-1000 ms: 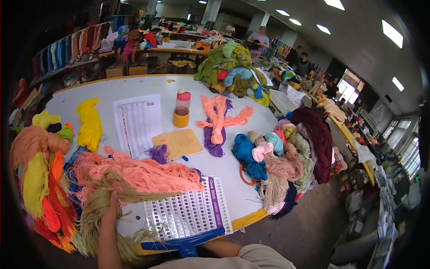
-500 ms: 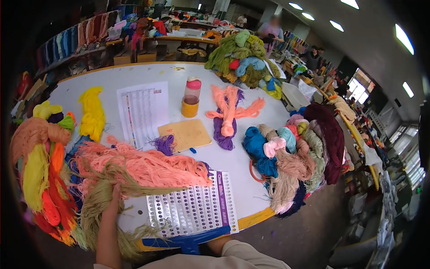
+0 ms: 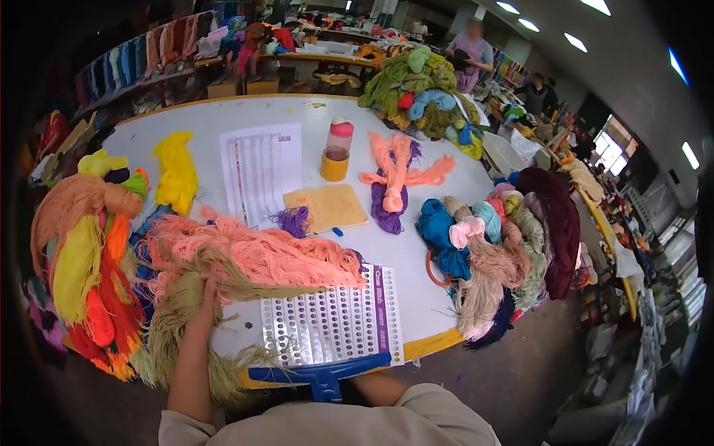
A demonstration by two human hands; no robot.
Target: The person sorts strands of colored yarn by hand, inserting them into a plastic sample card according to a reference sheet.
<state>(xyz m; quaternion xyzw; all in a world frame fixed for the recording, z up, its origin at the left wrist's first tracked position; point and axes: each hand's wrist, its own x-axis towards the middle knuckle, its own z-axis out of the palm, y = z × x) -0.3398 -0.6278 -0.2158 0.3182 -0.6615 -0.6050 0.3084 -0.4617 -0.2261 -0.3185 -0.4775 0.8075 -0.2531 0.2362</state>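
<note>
My left hand [image 3: 207,288] is closed around a hank of olive-tan yarn [image 3: 177,316], whose loose strands hang over the table's front edge. Some of the olive strands stretch right, along the front of a big heap of salmon-pink yarn [image 3: 260,253]. Just right of my hand lies a white card with rows of holes and a purple strip [image 3: 383,312]. A blue T-shaped piece [image 3: 323,375] stands at the table edge before my body. My right forearm [image 3: 378,388] shows behind it, but the right hand itself is hidden.
Mixed yarn hanks [image 3: 74,245] pile up at left, with more hanks [image 3: 483,253] at right and a green heap [image 3: 409,82] at the back. A printed sheet [image 3: 260,171], bottle [image 3: 338,149], tan notebook [image 3: 327,208] and salmon-purple bundle [image 3: 393,182] lie mid-table. A person [image 3: 472,56] stands beyond.
The view has shifted, so the table appears a little further right and higher. My left hand still grips the olive yarn in about the same place on the table.
</note>
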